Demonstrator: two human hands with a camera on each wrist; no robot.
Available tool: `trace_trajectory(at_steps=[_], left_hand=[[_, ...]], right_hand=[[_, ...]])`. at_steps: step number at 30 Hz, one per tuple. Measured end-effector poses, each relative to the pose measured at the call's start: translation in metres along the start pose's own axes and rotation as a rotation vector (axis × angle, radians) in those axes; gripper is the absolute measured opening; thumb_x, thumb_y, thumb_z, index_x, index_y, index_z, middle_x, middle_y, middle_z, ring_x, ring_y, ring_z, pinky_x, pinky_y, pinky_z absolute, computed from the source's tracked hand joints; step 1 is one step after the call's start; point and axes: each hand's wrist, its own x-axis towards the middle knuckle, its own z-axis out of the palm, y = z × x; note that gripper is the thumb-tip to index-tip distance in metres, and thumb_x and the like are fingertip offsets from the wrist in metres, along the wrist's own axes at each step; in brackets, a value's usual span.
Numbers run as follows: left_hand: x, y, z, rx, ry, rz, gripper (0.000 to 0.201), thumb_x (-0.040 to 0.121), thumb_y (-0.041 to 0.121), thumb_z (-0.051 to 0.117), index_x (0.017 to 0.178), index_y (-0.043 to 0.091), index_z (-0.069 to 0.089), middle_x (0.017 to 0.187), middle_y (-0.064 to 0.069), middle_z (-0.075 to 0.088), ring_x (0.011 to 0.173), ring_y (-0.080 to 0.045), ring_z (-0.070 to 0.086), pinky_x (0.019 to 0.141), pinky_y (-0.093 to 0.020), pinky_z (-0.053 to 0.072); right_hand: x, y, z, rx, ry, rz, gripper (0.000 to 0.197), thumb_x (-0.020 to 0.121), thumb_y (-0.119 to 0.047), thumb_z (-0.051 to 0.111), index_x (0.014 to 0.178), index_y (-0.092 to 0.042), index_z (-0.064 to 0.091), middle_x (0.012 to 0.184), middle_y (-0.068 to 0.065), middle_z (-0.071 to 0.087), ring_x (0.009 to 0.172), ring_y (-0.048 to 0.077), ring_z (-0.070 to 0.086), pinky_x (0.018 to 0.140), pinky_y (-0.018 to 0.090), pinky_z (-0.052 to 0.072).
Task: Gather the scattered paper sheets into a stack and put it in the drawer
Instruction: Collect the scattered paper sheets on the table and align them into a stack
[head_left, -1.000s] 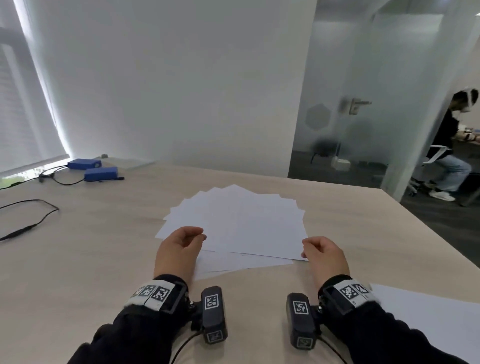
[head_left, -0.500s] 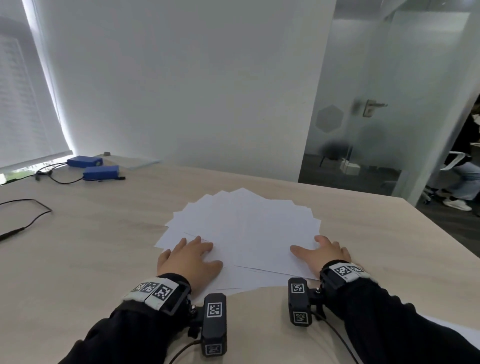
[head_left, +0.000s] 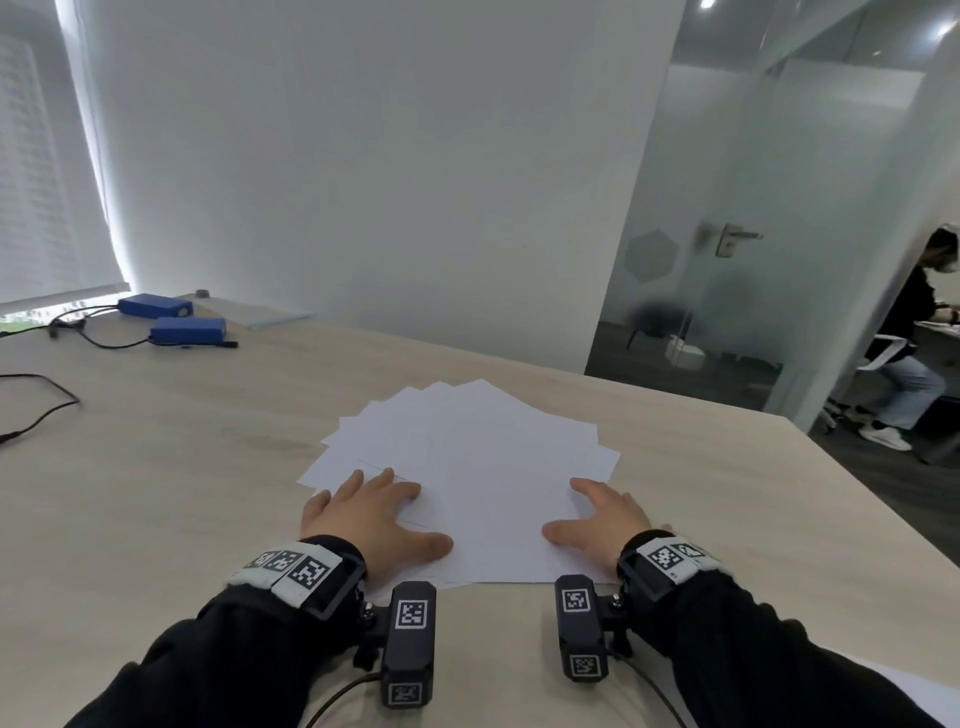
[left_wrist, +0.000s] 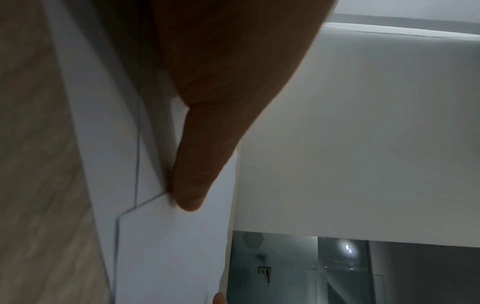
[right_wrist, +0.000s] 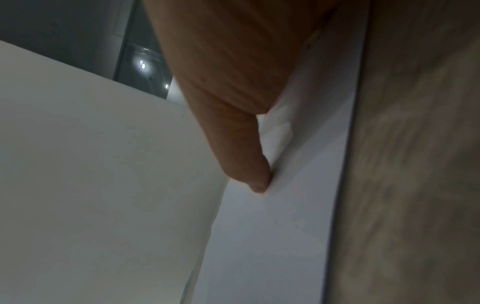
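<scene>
Fingers (head_left: 387, 480) of the left hand (head_left: 371, 514) lay straight and spread, pressing flat on the near left part of the sheets (head_left: 483, 457). Right hand (head_left: 605, 522) pressed likewise on the near right part, fingers wide, thumb out. Those white sheets lay fanned and overlapping on the tabletop (head_left: 182, 467), between both hands. Two blue boxes (head_left: 187, 330) sat far left.

Left hand (head_left: 371, 514) and right hand (head_left: 605, 522) lie flat, palms down, fingers (head_left: 387, 480) spread.

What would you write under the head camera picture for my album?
Left hand and right hand press flat on fanned paper sheets on a wooden table.
</scene>
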Motion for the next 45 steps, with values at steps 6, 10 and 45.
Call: trace_trajectory(at_steps=[6,10,45], left_hand=[[0.000,0.000,-0.002,0.029,-0.023,0.015,0.082,0.067,0.080,0.047,0.144,0.056,0.033,0.165,0.019,0.010,0.153,-0.011,0.000,0.122,-0.044,-0.002],[0.002,-0.001,-0.002,0.039,-0.035,0.012,0.079,0.070,0.079,0.043,0.145,0.057,0.030,0.165,0.018,0.009,0.153,-0.012,-0.001,0.122,-0.045,-0.001],[0.002,-0.002,-0.005,-0.023,-0.008,0.024,0.075,0.081,0.066,0.040,0.151,0.041,0.031,0.165,0.019,0.013,0.153,-0.010,0.002,0.122,-0.044,-0.002]], right_hand=[[-0.011,-0.016,0.006,0.108,0.048,0.015,0.082,0.060,-0.066,0.050,0.138,-0.045,0.039,0.150,-0.010,0.040,0.139,0.020,0.034,0.115,0.051,0.022],[-0.007,-0.031,0.011,0.327,0.017,-0.003,0.084,0.058,-0.061,0.055,0.138,-0.039,0.043,0.143,0.003,0.048,0.121,0.023,0.051,0.107,0.042,0.039],[0.042,-0.042,-0.023,0.485,-0.059,0.220,0.063,0.058,-0.039,0.084,0.111,-0.008,0.071,0.109,0.011,0.073,0.103,0.033,0.068,0.101,0.043,0.049]])
